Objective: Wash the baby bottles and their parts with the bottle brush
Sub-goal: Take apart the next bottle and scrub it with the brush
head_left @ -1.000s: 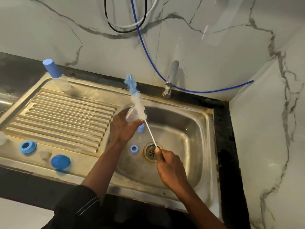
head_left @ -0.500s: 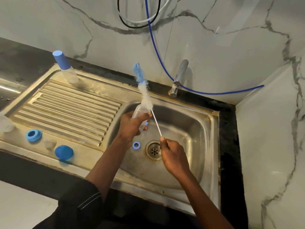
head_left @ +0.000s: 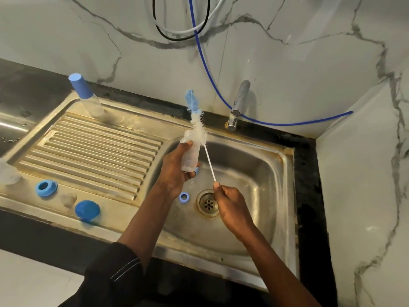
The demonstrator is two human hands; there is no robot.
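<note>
My left hand (head_left: 174, 171) grips a clear baby bottle (head_left: 190, 151) over the left side of the sink basin (head_left: 261, 173). My right hand (head_left: 230, 204) pinches the thin white handle of the bottle brush (head_left: 197, 120). Its white and blue bristles stick up beside the bottle's upper end. A small blue ring (head_left: 183, 197) lies in the basin next to the drain (head_left: 208, 203). On the drainboard (head_left: 93, 149) lie a blue collar ring (head_left: 45, 188), a clear teat (head_left: 68, 198) and a blue cap (head_left: 87, 210). A capped bottle (head_left: 85, 94) stands at the back left.
A chrome tap (head_left: 239, 103) stands behind the basin, with a blue hose (head_left: 208, 63) and cables hanging on the marble wall. A clear item (head_left: 7, 171) sits at the left edge. Black counter (head_left: 307, 173) rims the sink; a wall closes the right side.
My left hand has turned the bottle more upright and lifted it a little. The brush has risen with it, its bristles now alongside the bottle's top. My right hand moved slightly up.
</note>
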